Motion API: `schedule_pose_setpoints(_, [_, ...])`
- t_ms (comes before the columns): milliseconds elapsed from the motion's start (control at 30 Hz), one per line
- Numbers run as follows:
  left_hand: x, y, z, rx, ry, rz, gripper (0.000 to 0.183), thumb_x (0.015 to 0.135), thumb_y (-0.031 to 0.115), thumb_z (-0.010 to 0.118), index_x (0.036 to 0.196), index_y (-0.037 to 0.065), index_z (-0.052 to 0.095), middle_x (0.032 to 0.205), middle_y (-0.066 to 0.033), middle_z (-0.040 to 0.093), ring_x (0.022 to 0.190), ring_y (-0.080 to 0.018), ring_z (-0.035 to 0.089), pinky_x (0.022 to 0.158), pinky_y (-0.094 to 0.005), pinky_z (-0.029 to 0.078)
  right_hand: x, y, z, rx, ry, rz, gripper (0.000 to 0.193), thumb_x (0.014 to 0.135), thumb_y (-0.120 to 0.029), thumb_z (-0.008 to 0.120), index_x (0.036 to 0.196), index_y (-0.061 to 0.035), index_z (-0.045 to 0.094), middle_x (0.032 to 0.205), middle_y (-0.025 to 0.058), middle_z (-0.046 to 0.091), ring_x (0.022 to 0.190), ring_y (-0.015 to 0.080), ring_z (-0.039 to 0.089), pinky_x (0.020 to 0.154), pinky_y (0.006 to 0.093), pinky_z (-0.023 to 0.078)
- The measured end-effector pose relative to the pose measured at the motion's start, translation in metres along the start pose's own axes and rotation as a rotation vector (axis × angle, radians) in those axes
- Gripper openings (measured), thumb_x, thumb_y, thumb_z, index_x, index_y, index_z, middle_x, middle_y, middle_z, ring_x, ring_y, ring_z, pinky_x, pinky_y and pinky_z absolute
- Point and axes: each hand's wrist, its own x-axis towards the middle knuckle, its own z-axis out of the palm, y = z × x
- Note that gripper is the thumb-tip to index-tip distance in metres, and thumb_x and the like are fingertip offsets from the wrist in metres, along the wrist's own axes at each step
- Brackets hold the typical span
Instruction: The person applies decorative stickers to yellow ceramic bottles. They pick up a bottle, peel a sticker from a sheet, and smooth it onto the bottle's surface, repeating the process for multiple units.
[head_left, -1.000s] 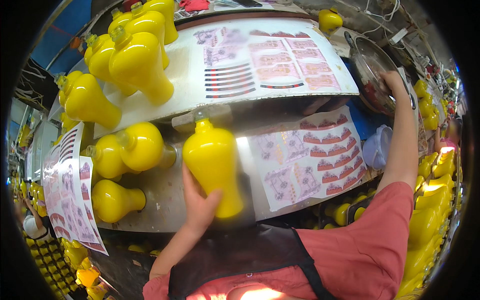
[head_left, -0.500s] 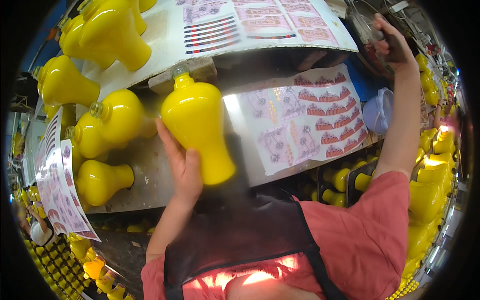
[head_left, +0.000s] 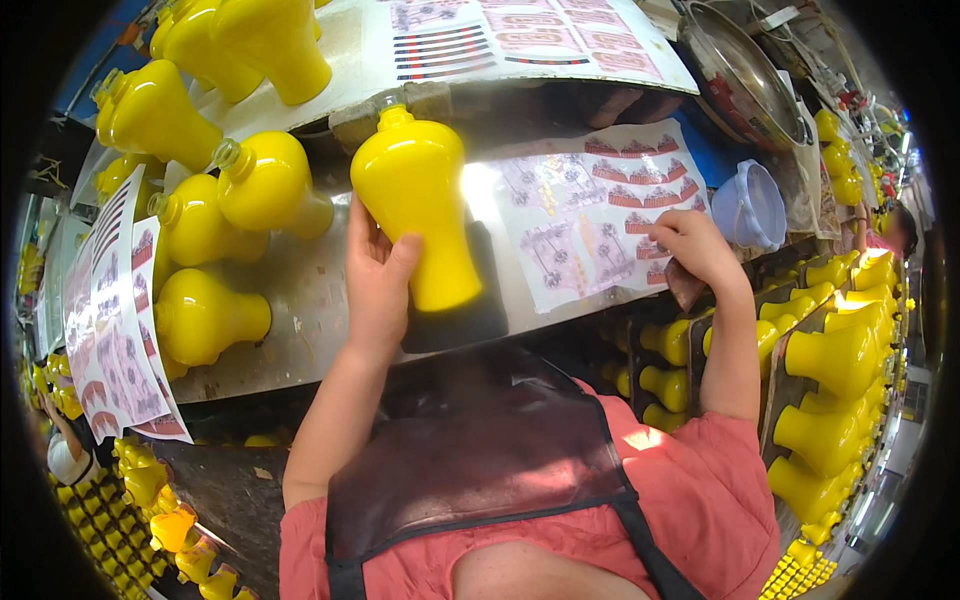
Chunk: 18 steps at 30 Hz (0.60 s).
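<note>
My left hand [head_left: 375, 285] grips a glossy yellow vase [head_left: 415, 200] by its side, holding it tilted over the metal worktable [head_left: 300, 300], with its foot resting on a dark pad [head_left: 460, 310]. My right hand [head_left: 695, 250] rests on a white decal sheet [head_left: 590, 215] printed with red and grey patterns, fingers curled at the sheet's lower right edge. Whether those fingers pinch a decal I cannot tell.
Several more yellow vases [head_left: 260, 185] lie on the table's left part. Another decal sheet [head_left: 500, 40] lies on the upper shelf, a metal bowl [head_left: 735, 75] at the far right, a pale plastic cup [head_left: 755, 205] beside it. Racks of yellow vases [head_left: 830, 360] stand at the right.
My right hand came down from the metal bowl at the far right onto the decal sheet. My left hand kept hold of the yellow vase, bringing it nearer the middle.
</note>
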Motion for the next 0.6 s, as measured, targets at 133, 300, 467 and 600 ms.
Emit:
schedule_pose_setpoints(133, [-0.004, 0.002, 0.005, 0.127, 0.014, 0.04, 0.088, 0.097, 0.012, 0.068, 0.165, 0.002, 0.012, 0.151, -0.0145, 0.046, 0.13, -0.0231, 0.055, 0.112, -0.0367, 0.043, -0.027, -0.019, -0.015, 0.335, -0.063, -0.122, 0.028, 0.099, -0.024, 0.063, 0.098, 0.0023, 0.074, 0.08, 0.0053, 0.071, 0.071, 0.012, 0.064, 0.066, 0.0308, 0.052])
schedule_pose_setpoints(300, [-0.003, -0.004, 0.002, 0.55, 0.041, 0.211, 0.09, 0.101, 0.023, 0.065, 0.166, 0.003, 0.006, 0.157, -0.0192, 0.038, 0.131, -0.0273, 0.054, 0.113, -0.038, 0.042, -0.018, -0.042, -0.001, 0.321, 0.074, 0.042, 0.032, 0.101, -0.029, 0.063, 0.107, 0.0006, 0.074, 0.086, 0.0064, 0.07, 0.07, 0.011, 0.065, 0.064, 0.027, 0.052])
schedule_pose_setpoints(467, [-0.002, -0.006, -0.004, 0.545, 0.016, 0.17, 0.088, 0.103, 0.026, 0.062, 0.166, 0.003, 0.006, 0.153, -0.0197, 0.045, 0.131, -0.0279, 0.053, 0.113, -0.038, 0.041, -0.005, -0.004, 0.02, 0.372, 0.302, 0.05, 0.027, 0.096, -0.025, 0.069, 0.105, 0.0007, 0.074, 0.087, 0.009, 0.074, 0.074, 0.0151, 0.068, 0.066, 0.0305, 0.052])
schedule_pose_setpoints(600, [-0.001, -0.004, -0.003, 0.22, -0.1, 0.014, 0.084, 0.104, 0.025, 0.06, 0.166, 0.003, 0.008, 0.147, -0.0185, 0.051, 0.13, -0.0275, 0.054, 0.112, -0.0371, 0.042, -0.014, 0.045, 0.046, 0.068, 0.563, -0.109, 0.022, 0.093, -0.019, 0.069, 0.102, -0.0005, 0.075, 0.093, 0.0168, 0.075, 0.081, 0.0294, 0.07, 0.076, 0.0368, 0.054])
